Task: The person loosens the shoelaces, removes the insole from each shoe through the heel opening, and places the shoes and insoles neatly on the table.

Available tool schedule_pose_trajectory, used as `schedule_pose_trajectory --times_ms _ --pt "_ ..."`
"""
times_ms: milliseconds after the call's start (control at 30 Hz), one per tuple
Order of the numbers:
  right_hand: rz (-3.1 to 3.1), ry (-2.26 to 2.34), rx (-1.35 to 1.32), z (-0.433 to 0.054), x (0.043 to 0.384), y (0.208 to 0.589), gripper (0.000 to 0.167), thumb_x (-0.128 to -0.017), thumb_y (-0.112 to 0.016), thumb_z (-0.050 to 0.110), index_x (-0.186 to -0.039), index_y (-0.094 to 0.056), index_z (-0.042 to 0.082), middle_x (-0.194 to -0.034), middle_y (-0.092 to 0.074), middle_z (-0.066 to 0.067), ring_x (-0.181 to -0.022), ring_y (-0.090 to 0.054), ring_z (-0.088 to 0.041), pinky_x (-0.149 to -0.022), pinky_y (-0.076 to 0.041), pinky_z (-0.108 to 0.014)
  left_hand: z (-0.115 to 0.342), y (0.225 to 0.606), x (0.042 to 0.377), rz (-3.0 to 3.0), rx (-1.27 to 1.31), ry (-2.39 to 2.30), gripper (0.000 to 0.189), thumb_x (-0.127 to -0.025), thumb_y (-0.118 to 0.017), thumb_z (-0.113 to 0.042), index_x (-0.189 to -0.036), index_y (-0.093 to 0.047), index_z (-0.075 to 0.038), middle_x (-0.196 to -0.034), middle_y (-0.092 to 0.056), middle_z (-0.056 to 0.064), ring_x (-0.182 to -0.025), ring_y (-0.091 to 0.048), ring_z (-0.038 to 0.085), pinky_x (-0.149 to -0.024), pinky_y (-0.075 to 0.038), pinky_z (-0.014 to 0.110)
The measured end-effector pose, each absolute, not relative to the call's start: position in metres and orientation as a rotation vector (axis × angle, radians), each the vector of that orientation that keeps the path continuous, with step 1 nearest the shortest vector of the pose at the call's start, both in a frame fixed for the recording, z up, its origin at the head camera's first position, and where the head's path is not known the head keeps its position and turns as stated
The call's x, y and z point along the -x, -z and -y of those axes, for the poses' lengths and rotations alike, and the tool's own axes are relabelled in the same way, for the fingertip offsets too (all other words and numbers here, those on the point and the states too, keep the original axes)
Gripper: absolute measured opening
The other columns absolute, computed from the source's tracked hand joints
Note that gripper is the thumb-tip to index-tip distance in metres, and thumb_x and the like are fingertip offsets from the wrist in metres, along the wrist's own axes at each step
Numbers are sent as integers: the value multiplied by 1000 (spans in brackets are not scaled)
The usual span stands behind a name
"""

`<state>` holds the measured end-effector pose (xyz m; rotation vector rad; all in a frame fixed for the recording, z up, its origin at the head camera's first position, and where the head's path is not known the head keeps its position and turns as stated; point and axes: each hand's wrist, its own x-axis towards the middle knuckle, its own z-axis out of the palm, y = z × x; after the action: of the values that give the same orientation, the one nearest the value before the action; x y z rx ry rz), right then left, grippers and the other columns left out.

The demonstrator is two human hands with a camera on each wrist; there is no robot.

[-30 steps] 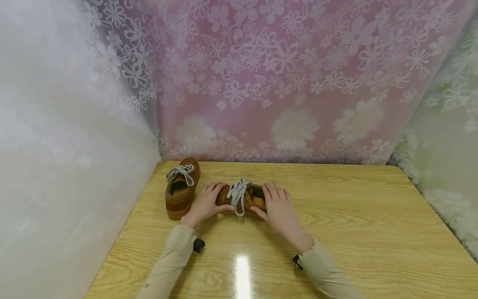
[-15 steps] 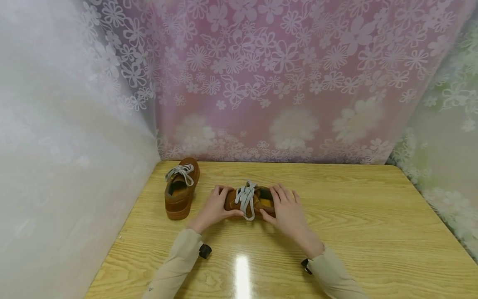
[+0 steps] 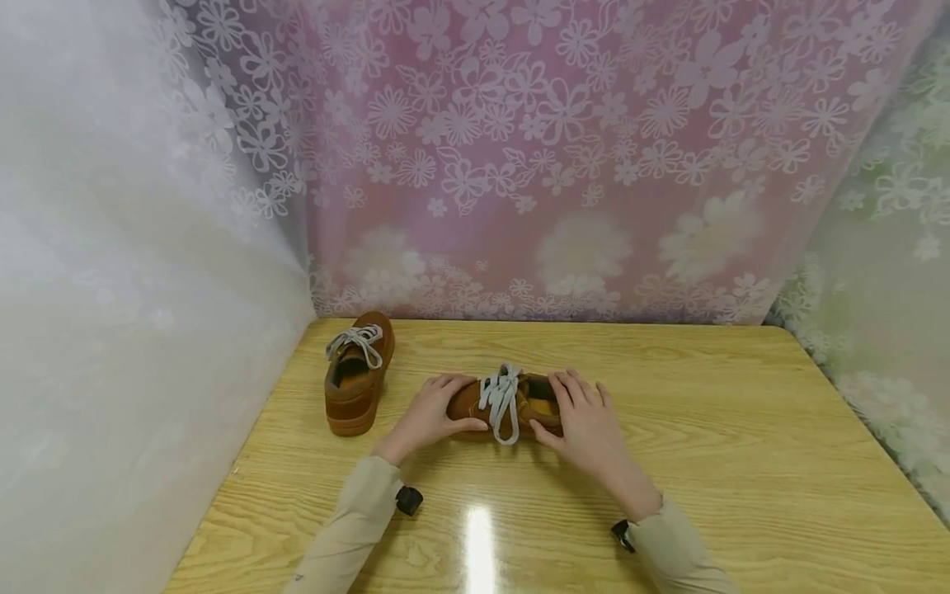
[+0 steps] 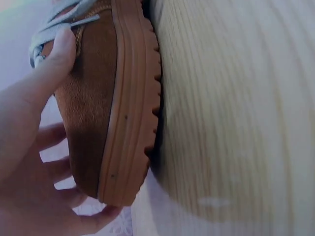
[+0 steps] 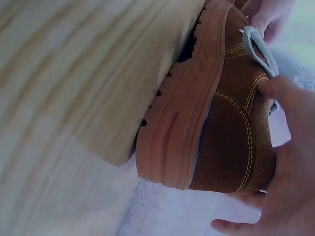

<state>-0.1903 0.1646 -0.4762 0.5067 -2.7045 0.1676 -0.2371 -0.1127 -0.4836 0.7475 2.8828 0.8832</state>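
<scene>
A brown lace-up shoe (image 3: 467, 402) is held level between both hands, toe to the left and heel to the right. Around its toe curls my left hand (image 3: 429, 417), thumb on the near side by the grey laces (image 3: 505, 398). My right hand (image 3: 591, 429) grips the heel end, its thumb against the collar on the near side. In the left wrist view the ridged sole (image 4: 130, 108) runs close along the tabletop. The right wrist view shows the heel (image 5: 221, 152) with yellow stitching, also close over the wood. The shoe's far side is mostly hidden.
The matching brown shoe (image 3: 352, 406) stands upright at the back left of the wooden table (image 3: 727, 429), toe toward the back. A pink floral curtain (image 3: 482, 206) hangs behind the table, with pale sheets at both sides.
Both hands have moved the held shoe to the right and slightly toward the person, away from the other shoe. The other shoe stays in place.
</scene>
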Motion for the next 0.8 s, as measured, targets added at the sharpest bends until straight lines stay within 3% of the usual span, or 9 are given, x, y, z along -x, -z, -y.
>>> schedule_pose_trajectory --times_ms 133,367,800 --pt "2712 -155 -507 -171 189 473 84 -86 -73 58 -146 -52 2 -144 -54 -18 -138 -46 -37 -109 -37 -65 104 485 232 -2907 -735 -874 83 -83 -76 -58 -149 -51 -14 -146 -52 13 -131 -47 44 -106 -40 63" --pt "2744 -206 -497 -182 190 472 77 -94 -65 56 -147 -51 2 -147 -52 -18 -140 -45 -37 -111 -33 -66 89 482 221 -2944 -680 -873 81 -85 -76 -56 -148 -51 -13 -146 -52 15 -132 -46 46 -108 -36 65" --pt "2804 -253 -413 -197 190 469 76 -95 -64 56 -147 -51 2 -148 -50 -20 -140 -43 -39 -112 -30 -67 66 484 218 -2954 -643 -903 81 -85 -74 -59 -149 -50 -14 -146 -51 12 -134 -44 42 -105 -38 64"
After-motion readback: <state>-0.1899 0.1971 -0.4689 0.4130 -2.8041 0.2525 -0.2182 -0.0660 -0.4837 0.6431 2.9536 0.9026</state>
